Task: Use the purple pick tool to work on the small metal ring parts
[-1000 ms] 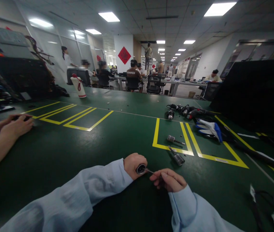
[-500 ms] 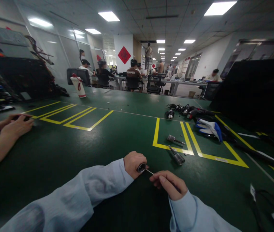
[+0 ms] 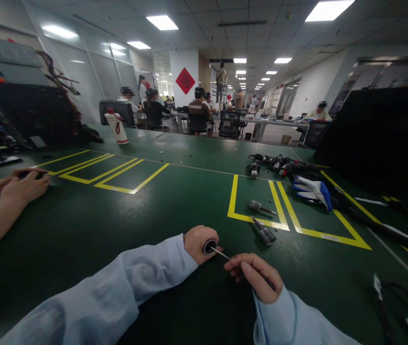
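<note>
My left hand [image 3: 197, 242] is closed around a dark hollow cylinder [image 3: 209, 247], its round open end tipped towards me. Most of the cylinder is hidden in the fist. Between thumb and fingertips, my right hand [image 3: 256, 273] pinches a thin metal rod [image 3: 221, 253]; the rod's far end reaches into the cylinder's mouth. What handle the rod has, if any, is covered by the fingers. Just beyond my hands lie two dark metal cylinders with narrow shafts, one [image 3: 256, 205] inside a yellow tape outline and the other [image 3: 266, 235] across its front edge.
Yellow tape [image 3: 231, 196] marks the green table [image 3: 175, 211]. Dark tools with cables [image 3: 254, 169] and a white-and-blue glove [image 3: 313, 191] lie at right. Another person's hands [image 3: 27, 187] hold a dark object at left. A white-and-red bottle [image 3: 117, 127] stands farther back.
The cylinder's open end has turned slightly more towards me. My right hand has shifted a little right and down, and slightly more of the rod shows.
</note>
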`<action>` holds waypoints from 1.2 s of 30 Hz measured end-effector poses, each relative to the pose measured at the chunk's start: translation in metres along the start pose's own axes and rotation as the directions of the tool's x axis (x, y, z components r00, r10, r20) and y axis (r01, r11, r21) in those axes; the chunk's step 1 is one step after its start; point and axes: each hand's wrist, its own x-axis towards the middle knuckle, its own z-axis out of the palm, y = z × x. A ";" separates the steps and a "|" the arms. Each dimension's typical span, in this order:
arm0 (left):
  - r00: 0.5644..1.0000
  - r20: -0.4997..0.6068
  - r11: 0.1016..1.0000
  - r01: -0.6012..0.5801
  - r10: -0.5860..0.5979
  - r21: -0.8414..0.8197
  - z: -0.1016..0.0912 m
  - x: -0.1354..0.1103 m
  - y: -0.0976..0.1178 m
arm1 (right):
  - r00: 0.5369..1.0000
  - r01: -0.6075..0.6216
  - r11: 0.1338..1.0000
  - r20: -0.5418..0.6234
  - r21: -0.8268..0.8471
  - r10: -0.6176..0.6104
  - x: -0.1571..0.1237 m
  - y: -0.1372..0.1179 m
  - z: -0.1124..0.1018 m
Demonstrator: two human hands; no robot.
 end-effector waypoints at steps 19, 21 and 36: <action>0.994 -0.110 0.986 -0.015 -0.003 -0.165 -0.005 0.000 0.007 | 0.992 -0.115 0.971 0.084 0.208 0.099 0.006 0.013 0.008; 0.992 -0.124 0.981 -0.006 -0.018 -0.194 -0.004 -0.001 0.006 | 0.992 -0.110 0.970 0.088 0.219 0.093 0.005 0.013 0.008; 0.993 -0.116 0.990 -0.015 -0.001 -0.138 -0.003 -0.001 0.006 | 0.993 -0.098 0.988 0.078 0.122 0.089 0.005 0.010 0.008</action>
